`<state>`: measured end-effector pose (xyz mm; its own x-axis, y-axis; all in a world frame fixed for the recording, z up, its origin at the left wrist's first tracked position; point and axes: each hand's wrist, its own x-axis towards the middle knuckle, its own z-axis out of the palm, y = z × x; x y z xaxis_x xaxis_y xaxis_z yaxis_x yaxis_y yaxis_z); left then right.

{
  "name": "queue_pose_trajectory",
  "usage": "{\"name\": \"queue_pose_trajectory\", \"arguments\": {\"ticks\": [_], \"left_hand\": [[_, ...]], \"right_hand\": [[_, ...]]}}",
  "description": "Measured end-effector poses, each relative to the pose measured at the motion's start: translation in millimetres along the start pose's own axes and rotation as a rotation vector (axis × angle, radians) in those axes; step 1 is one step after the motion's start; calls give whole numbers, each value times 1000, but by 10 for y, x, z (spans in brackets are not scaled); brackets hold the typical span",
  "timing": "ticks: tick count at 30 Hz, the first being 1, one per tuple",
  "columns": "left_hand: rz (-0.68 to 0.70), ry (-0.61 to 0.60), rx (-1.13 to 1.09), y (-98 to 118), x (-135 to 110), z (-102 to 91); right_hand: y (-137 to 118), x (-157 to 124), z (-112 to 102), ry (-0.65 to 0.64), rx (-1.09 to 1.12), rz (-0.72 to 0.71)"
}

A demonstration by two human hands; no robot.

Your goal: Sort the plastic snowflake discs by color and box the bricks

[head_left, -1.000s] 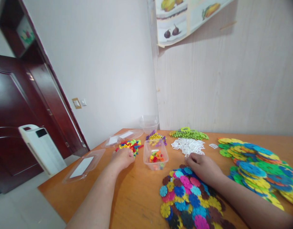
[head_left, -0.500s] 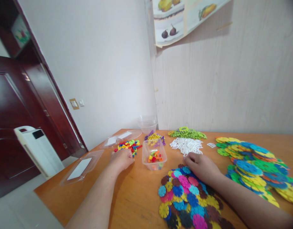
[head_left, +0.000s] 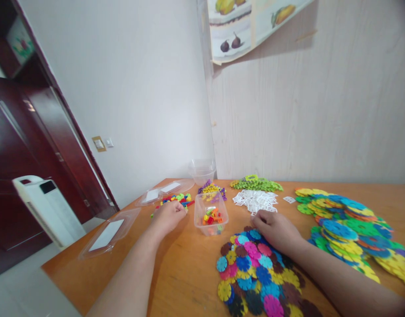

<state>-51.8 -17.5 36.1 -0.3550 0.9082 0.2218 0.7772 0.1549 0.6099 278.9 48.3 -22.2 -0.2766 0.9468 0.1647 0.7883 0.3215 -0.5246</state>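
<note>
My left hand is closed at the near side of a heap of small colourful plastic bricks, partly covering it. Its fingertips are hidden, so I cannot tell what is in them. Just to its right stands a clear plastic tub with several orange, red, yellow and green bricks lying in the bottom. My right hand rests as a loose fist at the far edge of a pile of colourful notched discs, with nothing visible in it.
Clear lids with white labels lie at the left. Behind the tub are stacked clear tubs and purple-yellow pieces. White frame pieces, green pieces and large discs lie to the right on the wooden table.
My left hand has shifted slightly to the right beside the brick heap, toward the tub. The right hand stays in place. The whole view has drifted a little.
</note>
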Motion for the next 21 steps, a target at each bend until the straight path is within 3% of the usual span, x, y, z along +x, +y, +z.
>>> {"name": "queue_pose_trajectory", "arguments": {"ticks": [5,10,17,21], "left_hand": [[107,-32,-345,242,-98,18],[188,-96,-440,344,-139,64],[39,-4,-359,114,-26,-4],[55,-16,-115,-150,83,-28]], "right_hand": [[-9,3,-3,-6,-5,11],[-6,11,3,8,-8,10],[-5,8,7,-3,-13,32],[-8,2,-3,-7,-5,24]]}}
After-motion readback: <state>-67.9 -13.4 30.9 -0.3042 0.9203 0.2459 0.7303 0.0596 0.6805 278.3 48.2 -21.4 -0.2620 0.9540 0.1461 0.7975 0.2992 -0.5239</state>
